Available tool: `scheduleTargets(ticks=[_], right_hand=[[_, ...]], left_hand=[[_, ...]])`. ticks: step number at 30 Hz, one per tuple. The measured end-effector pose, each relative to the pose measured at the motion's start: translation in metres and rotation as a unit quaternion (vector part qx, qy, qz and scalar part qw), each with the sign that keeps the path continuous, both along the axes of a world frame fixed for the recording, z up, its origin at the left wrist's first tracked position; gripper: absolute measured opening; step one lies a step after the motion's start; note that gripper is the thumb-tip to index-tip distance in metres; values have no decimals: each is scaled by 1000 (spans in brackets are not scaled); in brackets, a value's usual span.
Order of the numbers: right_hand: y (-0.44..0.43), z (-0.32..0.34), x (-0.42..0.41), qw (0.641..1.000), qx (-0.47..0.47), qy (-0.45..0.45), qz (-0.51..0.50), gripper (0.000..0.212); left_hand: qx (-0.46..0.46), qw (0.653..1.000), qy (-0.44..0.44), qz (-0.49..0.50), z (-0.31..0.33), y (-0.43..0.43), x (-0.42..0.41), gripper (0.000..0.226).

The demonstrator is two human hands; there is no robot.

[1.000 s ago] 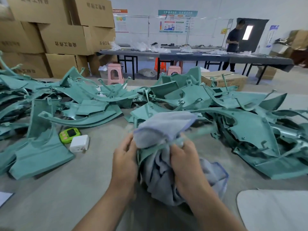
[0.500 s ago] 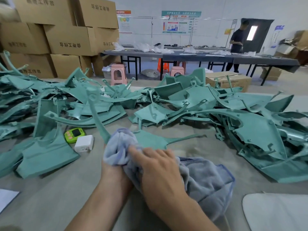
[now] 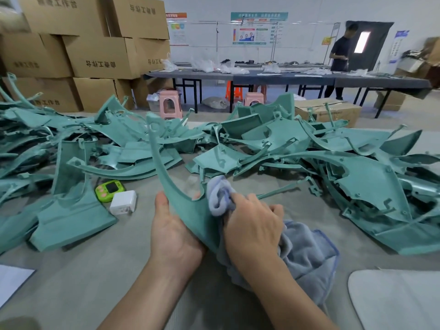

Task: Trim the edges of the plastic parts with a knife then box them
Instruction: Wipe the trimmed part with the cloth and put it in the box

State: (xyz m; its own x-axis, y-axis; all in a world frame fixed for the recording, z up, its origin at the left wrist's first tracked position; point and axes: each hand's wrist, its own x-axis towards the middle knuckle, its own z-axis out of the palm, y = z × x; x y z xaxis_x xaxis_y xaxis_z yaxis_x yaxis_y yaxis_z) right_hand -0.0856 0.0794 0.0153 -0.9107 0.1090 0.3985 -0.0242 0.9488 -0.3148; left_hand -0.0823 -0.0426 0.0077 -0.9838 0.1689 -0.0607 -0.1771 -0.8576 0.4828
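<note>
A teal plastic part [image 3: 183,206] with a long curved arm stands tilted in front of me. My left hand [image 3: 172,234] holds its lower left edge, thumb on the near face. My right hand [image 3: 253,227] grips a grey-blue cloth [image 3: 307,256] and presses a bunched end of the cloth against the part's right side. The rest of the cloth lies on the grey table [image 3: 71,282]. Heaps of similar teal parts [image 3: 357,177] cover the table to the left and right. No knife shows.
A green timer [image 3: 110,189] and a white charger block [image 3: 123,202] lie left of my hands. A white pad [image 3: 395,298] sits at the near right, a paper sheet [image 3: 12,282] at the near left. Stacked cardboard boxes [image 3: 100,55] stand behind; a person [image 3: 340,58] stands at a far table.
The part has turned and risen so its curved arm points up. My left hand has come into view from behind the cloth and holds the part's edge. My right hand has moved the cloth rightward.
</note>
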Motion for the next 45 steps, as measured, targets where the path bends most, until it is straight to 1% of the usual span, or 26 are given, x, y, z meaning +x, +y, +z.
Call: scheduleTargets(ticks=[3,6,9,11,13,14,15,18,20,22,24,26,27,29,30,31,33,35,36,37,38,39,40,42,43,45], right_hand=[[8,1,-5,999,3,-33,-35,13],[10,1,-2,999,36,-14,-27,15],[18,0,1,995,23,69,72,17],[20,-1,5,981,-5,104,162,14],[14,-2,9,958,-51,139,245,6],[9,-1,10,947,-78,153,270,8],[3,0,11,941,-98,159,282,17],[-11,0,13,941,-117,132,288,45],[-10,-1,15,940,-115,114,299,50],[-4,2,15,940,-98,111,307,44],[5,6,16,947,-75,94,299,39],[15,7,16,957,-60,62,279,42],[22,7,15,963,-45,47,261,45],[33,8,14,979,31,17,200,47],[38,8,11,985,59,2,161,45],[43,9,7,991,57,-12,119,43],[52,12,2,1000,11,-9,9,46],[60,14,-1,994,7,33,-100,54],[63,12,-1,990,7,75,-120,59],[63,11,1,987,-14,126,-95,62],[60,9,5,982,-45,176,-41,61],[53,8,10,975,-93,201,27,57],[45,8,14,966,-149,190,93,53],[30,9,22,948,-262,75,164,60],[25,9,23,938,-298,8,175,67],[26,5,20,930,-312,-72,179,73]], left_hand=[[-33,998,15,-48,6,0,3,82],[-66,997,2,-40,0,-1,-2,83],[-95,995,-10,-16,3,-7,-6,89],[-104,994,-21,9,2,-11,-8,90],[-113,992,-23,61,-3,-11,-11,70],[-111,991,-18,71,-7,-11,-12,61],[-114,990,-21,76,-10,-11,-12,59],[-111,991,-14,77,-20,-15,-17,68],[-79,994,-22,74,-20,-20,-16,68],[-84,994,-20,68,-15,-24,-16,68],[-99,995,-7,24,-3,-24,-11,87],[-65,998,-14,-9,8,-24,-7,105],[-57,998,-7,-3,12,-25,-7,103],[-58,998,1,30,13,-30,-9,92],[-59,997,2,46,11,-35,-11,91],[-72,996,-1,58,9,-39,-13,92],[-110,991,-10,70,9,-45,-15,93],[-127,989,-28,70,10,-45,-15,92],[-132,988,-43,69,11,-44,-15,93],[-138,986,-61,67,11,-42,-15,94],[-145,985,-75,59,9,-40,-15,95],[-159,982,-87,49,8,-36,-15,95],[-173,980,-96,35,7,-33,-14,93],[-215,970,-110,26,4,-26,-13,84],[-248,961,-113,36,3,-23,-11,76],[-314,942,-99,65,0,-18,-9,60]])
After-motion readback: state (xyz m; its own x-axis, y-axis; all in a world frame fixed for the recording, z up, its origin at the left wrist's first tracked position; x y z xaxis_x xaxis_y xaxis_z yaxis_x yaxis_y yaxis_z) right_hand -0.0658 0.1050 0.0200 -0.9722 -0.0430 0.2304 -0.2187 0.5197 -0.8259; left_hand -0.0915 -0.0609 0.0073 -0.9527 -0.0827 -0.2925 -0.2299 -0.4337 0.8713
